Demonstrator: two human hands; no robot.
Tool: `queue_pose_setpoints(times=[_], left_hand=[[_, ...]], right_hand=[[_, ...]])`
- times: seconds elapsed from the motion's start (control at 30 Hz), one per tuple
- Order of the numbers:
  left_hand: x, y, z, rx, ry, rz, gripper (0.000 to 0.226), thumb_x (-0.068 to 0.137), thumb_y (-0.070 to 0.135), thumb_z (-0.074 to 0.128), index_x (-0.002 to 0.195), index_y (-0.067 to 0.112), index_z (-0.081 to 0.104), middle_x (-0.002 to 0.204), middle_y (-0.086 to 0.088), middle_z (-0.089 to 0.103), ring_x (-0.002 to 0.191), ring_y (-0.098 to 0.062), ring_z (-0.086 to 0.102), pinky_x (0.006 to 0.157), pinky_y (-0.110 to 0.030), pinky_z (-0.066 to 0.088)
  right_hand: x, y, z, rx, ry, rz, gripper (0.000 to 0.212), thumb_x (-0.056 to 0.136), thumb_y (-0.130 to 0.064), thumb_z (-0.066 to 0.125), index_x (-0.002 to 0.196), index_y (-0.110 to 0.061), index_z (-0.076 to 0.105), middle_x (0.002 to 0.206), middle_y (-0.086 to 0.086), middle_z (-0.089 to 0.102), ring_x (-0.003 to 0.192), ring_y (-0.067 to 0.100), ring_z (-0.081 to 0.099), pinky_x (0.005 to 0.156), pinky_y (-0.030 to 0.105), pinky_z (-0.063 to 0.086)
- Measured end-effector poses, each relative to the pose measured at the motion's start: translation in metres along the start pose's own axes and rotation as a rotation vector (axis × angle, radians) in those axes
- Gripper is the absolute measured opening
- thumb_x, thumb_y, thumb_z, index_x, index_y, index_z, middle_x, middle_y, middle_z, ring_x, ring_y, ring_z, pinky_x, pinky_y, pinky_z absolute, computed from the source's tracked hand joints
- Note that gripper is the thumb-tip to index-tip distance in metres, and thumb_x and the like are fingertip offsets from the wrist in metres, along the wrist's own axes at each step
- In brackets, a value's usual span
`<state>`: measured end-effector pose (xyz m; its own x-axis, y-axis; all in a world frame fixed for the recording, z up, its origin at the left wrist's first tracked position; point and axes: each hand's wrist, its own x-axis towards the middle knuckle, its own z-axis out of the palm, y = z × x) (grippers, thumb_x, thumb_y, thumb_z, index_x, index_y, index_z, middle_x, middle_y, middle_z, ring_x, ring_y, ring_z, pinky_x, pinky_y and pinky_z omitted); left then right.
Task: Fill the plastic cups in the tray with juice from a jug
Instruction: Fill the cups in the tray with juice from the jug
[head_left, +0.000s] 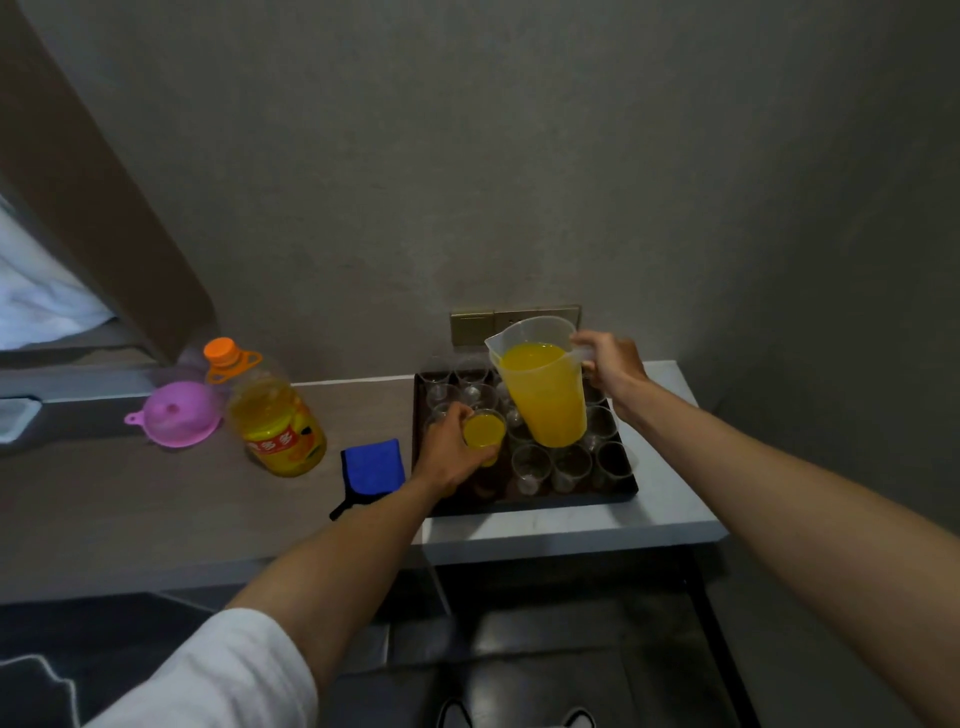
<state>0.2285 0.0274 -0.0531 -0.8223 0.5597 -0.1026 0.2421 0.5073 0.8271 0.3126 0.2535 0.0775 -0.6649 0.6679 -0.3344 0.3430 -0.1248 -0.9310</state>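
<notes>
Left hand (451, 453): grips one filled plastic cup (483, 431).
Right hand (609, 365): grips juice jug (540, 384) handle.
Left: remaining cups (530, 462) in tray (535, 503) look empty.

Pink funnel (179, 417) — blue cloth (373, 467)

Jug (540, 384): clear, glossy plastic. Cups (530, 462) inside the tray (524, 503): clear plastic; tray dark, matt. Left of tray: blue cloth (374, 467), fuzzy.

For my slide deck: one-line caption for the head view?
Left hand holds a filled cup while right hand holds the juice jug over the tray.
</notes>
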Motion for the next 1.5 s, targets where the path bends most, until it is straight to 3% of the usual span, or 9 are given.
queue_pose_setpoints(times=[0.1, 0.3, 0.43, 0.63, 0.8, 0.9, 1.07, 1.3, 1.5], left_hand=[[0.0, -0.004, 0.005, 0.035, 0.011, 0.023, 0.051, 0.074, 0.033, 0.089, 0.109, 0.028, 0.053, 0.106, 0.01, 0.06, 0.097, -0.005, 0.059, 0.075, -0.021, 0.048], [-0.002, -0.016, 0.014, 0.18, 0.029, 0.054, 0.059, 0.069, 0.045, 0.088, 0.115, 0.033, 0.051, 0.124, 0.003, 0.05, 0.111, -0.012, 0.047, 0.091, -0.033, 0.046], [-0.001, -0.02, 0.019, 0.287, 0.055, 0.097, 0.065, 0.066, 0.05, 0.087, 0.118, 0.029, 0.054, 0.123, 0.003, 0.052, 0.116, -0.015, 0.043, 0.093, -0.034, 0.044], [0.002, -0.028, 0.025, 0.378, 0.059, 0.089, 0.073, 0.064, 0.061, 0.084, 0.124, 0.03, 0.057, 0.128, 0.004, 0.05, 0.122, -0.017, 0.041, 0.1, -0.039, 0.042], [0.005, -0.034, 0.029, 0.429, 0.068, 0.074, 0.074, 0.061, 0.066, 0.082, 0.122, 0.031, 0.059, 0.128, 0.006, 0.051, 0.122, -0.019, 0.041, 0.1, -0.044, 0.042], [0.005, -0.038, 0.03, 0.441, 0.065, 0.062, 0.073, 0.06, 0.066, 0.082, 0.12, 0.032, 0.059, 0.127, 0.006, 0.051, 0.122, -0.02, 0.041, 0.101, -0.045, 0.041], [0.005, -0.044, 0.032, 0.46, 0.056, 0.059, 0.072, 0.059, 0.067, 0.082, 0.118, 0.032, 0.06, 0.128, 0.005, 0.05, 0.121, -0.021, 0.042, 0.101, -0.045, 0.04], [0.005, -0.05, 0.033, 0.501, 0.057, 0.057, 0.072, 0.059, 0.068, 0.082, 0.118, 0.032, 0.06, 0.129, 0.005, 0.05, 0.123, -0.022, 0.041, 0.101, -0.045, 0.039], [0.002, -0.054, 0.034, 0.516, 0.058, 0.049, 0.073, 0.058, 0.068, 0.082, 0.119, 0.033, 0.062, 0.13, 0.005, 0.05, 0.123, -0.023, 0.041, 0.099, -0.043, 0.036]], right_hand=[[0.003, 0.001, -0.001, -0.009, 0.0, -0.005, 0.022, 0.089, -0.033, 0.07, 0.097, -0.013, 0.073, 0.094, 0.008, 0.073, 0.084, 0.022, 0.066, 0.072, 0.036, 0.047], [0.008, 0.003, -0.002, -0.006, 0.001, 0.016, 0.017, 0.09, -0.03, 0.069, 0.091, -0.013, 0.071, 0.073, 0.002, 0.064, 0.065, 0.015, 0.056, 0.058, 0.03, 0.038], [0.013, 0.008, -0.002, -0.014, -0.001, 0.016, 0.027, 0.09, -0.032, 0.069, 0.105, -0.01, 0.073, 0.09, 0.005, 0.071, 0.08, 0.018, 0.064, 0.066, 0.031, 0.045], [0.02, 0.013, 0.0, -0.008, -0.009, 0.035, 0.026, 0.092, -0.029, 0.067, 0.107, -0.009, 0.073, 0.071, -0.001, 0.062, 0.064, 0.012, 0.054, 0.057, 0.026, 0.038], [0.023, 0.015, 0.004, -0.01, -0.022, 0.042, 0.027, 0.092, -0.032, 0.067, 0.107, -0.01, 0.073, 0.079, 0.002, 0.068, 0.072, 0.014, 0.06, 0.065, 0.028, 0.044], [0.024, 0.014, 0.005, 0.002, -0.019, 0.042, 0.025, 0.093, -0.031, 0.067, 0.106, -0.01, 0.073, 0.081, 0.003, 0.068, 0.069, 0.013, 0.059, 0.062, 0.027, 0.042], [0.026, 0.015, 0.009, 0.009, -0.021, 0.034, 0.028, 0.094, -0.031, 0.066, 0.112, -0.01, 0.072, 0.099, 0.009, 0.074, 0.084, 0.018, 0.066, 0.07, 0.029, 0.048], [0.028, 0.018, 0.013, 0.01, -0.017, 0.036, 0.03, 0.094, -0.031, 0.066, 0.113, -0.008, 0.073, 0.101, 0.01, 0.074, 0.085, 0.018, 0.067, 0.069, 0.027, 0.048], [0.025, 0.019, 0.015, -0.007, -0.015, 0.069, 0.032, 0.094, -0.03, 0.065, 0.113, -0.005, 0.072, 0.076, 0.002, 0.068, 0.06, 0.009, 0.06, 0.05, 0.019, 0.043]])
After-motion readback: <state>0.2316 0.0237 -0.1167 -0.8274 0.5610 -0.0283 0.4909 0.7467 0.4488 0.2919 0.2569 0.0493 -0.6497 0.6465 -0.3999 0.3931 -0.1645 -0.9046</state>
